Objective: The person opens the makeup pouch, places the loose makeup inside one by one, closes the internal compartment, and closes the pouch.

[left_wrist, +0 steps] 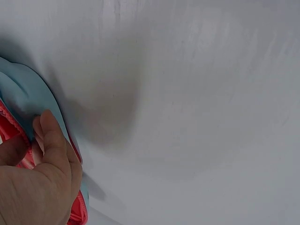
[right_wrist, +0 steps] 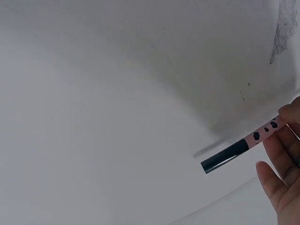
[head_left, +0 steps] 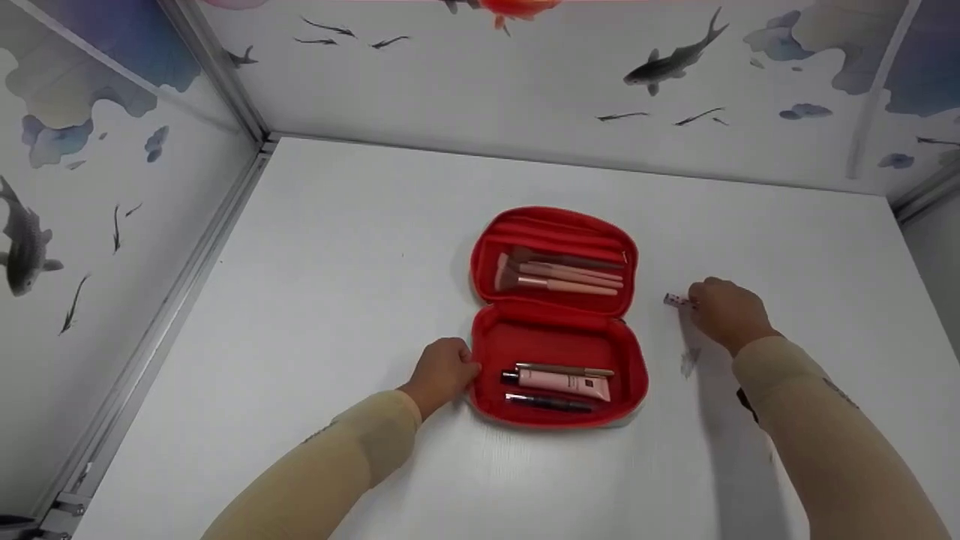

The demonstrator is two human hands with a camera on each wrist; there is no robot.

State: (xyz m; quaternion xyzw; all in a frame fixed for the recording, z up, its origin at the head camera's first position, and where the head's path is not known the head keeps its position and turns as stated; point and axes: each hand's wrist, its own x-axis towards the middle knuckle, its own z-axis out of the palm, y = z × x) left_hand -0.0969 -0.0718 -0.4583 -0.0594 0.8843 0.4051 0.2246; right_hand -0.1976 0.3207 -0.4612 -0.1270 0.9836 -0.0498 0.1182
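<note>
A cosmetic case (head_left: 555, 334), red inside and light blue outside, lies unfolded on the white table. My left hand (head_left: 441, 373) pinches the left rim of its near half; the left wrist view shows the thumb inside the zip edge (left_wrist: 29, 161) and fingers outside. To the right of the case, my right hand (head_left: 729, 311) holds a slim cosmetic pen (right_wrist: 229, 154), pink with black spots and a dark cap, between thumb and fingers. Inside the near half lie a pink tube (head_left: 562, 382), a brown pencil (head_left: 566, 370) and a dark pen (head_left: 551, 403).
Several makeup brushes (head_left: 574, 285) are tucked into the far half of the case. White panels printed with fish (head_left: 675, 64) border the table (head_left: 360, 225) at the back and left. A grey smudge (head_left: 691, 361) marks the tabletop near my right hand.
</note>
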